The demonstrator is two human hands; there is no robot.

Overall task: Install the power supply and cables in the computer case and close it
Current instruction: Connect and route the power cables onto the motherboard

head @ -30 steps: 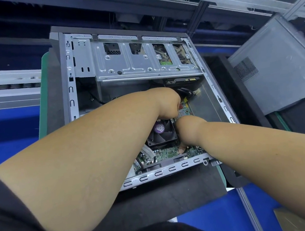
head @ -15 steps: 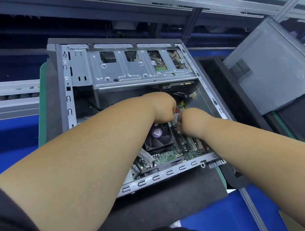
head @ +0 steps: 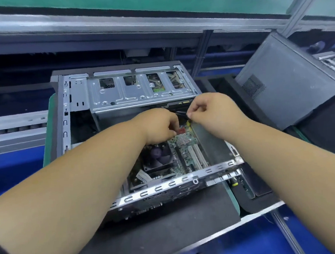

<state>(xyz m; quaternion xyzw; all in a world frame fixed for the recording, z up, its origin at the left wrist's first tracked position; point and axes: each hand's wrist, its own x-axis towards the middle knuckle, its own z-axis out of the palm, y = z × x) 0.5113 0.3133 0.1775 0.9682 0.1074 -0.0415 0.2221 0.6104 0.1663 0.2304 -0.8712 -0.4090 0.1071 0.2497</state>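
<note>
Inside open case [head: 73,98]: right hand [head: 212,112] pinching black cable [head: 180,114]; left hand [head: 160,125] curled, grip unclear.

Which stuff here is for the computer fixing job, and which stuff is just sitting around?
For the job:
- open grey metal computer case
- green motherboard
- thin black cable, pinched by the right hand
- left hand, reaching inside

Just sitting around:
- closed grey metal case, to the right
- yellow-tipped tool
- black mat
</note>
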